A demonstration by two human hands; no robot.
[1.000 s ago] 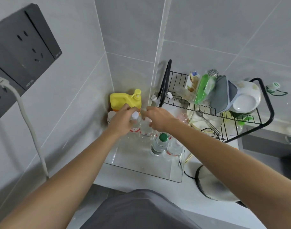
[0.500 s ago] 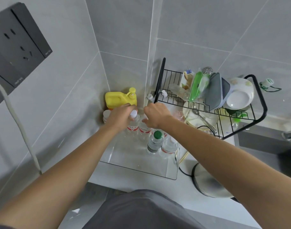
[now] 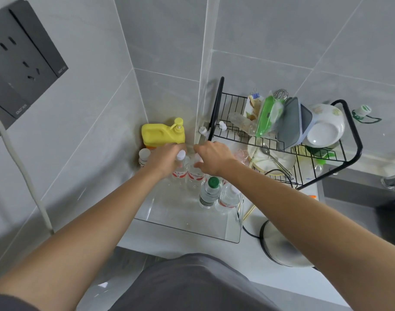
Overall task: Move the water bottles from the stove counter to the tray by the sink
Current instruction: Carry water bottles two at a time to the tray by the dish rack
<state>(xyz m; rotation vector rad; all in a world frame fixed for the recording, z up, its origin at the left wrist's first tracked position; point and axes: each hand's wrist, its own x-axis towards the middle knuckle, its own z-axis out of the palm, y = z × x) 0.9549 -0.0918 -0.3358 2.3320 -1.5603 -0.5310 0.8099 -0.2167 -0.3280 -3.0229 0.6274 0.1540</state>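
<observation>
While both arms reach toward the far corner of the counter, the left hand (image 3: pixel 164 158) curls its fingers round the neck of a white-capped water bottle (image 3: pixel 180 167), which stands upright at the far end of the clear tray (image 3: pixel 187 227). Just right of it, the right hand (image 3: pixel 214 157) pinches the top of a second red-labelled bottle (image 3: pixel 195 176), its cap hidden under the fingers. Both bottles stand side by side, touching or nearly so. Nearer and to the right in the same tray stand a green-capped bottle (image 3: pixel 208 193) and another clear bottle (image 3: pixel 229 197) with a red label, close together. Beyond the tray, in the wall corner, sits a yellow pump jug (image 3: pixel 161 132), with a small white-capped container (image 3: pixel 144 156) to its left. A black wire dish rack (image 3: pixel 304 158) holding bowls and plates stands to the right, and a round kettle lid (image 3: pixel 281 245) lies near the tray's right side.
</observation>
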